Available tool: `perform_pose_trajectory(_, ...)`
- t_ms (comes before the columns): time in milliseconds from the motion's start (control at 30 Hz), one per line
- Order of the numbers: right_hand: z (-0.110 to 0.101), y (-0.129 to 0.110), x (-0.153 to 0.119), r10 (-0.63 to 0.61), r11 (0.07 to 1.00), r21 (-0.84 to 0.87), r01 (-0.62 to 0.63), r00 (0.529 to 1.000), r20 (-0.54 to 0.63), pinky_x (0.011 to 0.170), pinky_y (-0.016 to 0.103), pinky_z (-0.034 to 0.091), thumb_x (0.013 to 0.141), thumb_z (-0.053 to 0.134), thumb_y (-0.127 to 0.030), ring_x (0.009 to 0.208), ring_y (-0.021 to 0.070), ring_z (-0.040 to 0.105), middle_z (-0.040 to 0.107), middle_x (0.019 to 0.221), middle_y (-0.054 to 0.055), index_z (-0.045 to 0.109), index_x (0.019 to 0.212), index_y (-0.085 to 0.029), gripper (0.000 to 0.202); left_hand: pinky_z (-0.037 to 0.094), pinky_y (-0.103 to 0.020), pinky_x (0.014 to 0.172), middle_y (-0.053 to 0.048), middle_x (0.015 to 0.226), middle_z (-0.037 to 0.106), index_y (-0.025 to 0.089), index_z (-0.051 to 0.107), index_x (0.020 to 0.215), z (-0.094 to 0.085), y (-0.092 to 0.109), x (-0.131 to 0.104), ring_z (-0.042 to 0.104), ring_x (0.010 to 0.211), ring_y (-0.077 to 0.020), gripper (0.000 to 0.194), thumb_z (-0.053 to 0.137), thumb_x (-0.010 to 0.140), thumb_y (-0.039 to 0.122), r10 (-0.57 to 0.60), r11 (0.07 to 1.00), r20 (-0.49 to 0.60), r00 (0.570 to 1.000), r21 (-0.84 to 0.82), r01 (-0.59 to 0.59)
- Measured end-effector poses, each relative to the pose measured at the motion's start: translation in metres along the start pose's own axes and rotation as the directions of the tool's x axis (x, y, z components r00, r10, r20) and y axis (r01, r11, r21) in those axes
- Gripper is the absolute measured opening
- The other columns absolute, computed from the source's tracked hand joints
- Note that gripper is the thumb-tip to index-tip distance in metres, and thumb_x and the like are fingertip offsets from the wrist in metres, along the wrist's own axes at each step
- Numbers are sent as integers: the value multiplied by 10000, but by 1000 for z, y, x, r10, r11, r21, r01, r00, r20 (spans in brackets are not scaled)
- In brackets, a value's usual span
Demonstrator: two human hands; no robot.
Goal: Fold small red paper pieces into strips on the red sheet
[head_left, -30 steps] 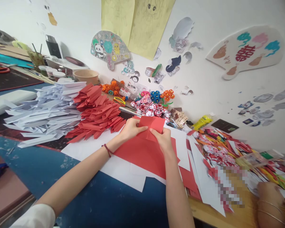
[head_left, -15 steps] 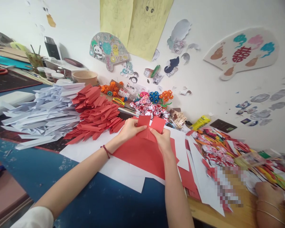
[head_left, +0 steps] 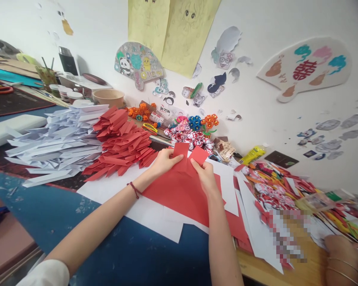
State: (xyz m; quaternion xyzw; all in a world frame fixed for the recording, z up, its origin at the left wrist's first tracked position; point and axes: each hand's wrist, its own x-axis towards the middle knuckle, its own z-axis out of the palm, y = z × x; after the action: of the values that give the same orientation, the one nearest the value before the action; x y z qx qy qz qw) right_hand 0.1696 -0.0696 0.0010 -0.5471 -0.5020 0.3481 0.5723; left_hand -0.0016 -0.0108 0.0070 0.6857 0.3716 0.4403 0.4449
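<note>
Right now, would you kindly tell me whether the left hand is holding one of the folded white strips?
No, the left hand holds red paper, while the folded white strips lie piled farther left.

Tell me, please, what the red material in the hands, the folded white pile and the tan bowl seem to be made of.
Red material: matte paper or thin card, by its flat, crisp edges.
Folded white pile: apparently matte paper, from sharp creases.
Tan bowl: perhaps smooth plastic or card; its even surface leaves that open.
</note>
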Motion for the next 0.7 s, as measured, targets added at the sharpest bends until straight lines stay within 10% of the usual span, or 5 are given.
perform_pose_trajectory(700, 6, 3, -5, 91, 994, -80, -81, 986, 139, 607, 333, 491, 758, 501, -793, 708, 240, 619, 647, 621, 31, 683, 825, -223, 602, 387, -257, 638, -72, 864, 676, 156, 592, 896, 5, 0, -6, 593, 737, -182, 316, 500, 900, 458, 78, 973, 30, 997, 217, -82)
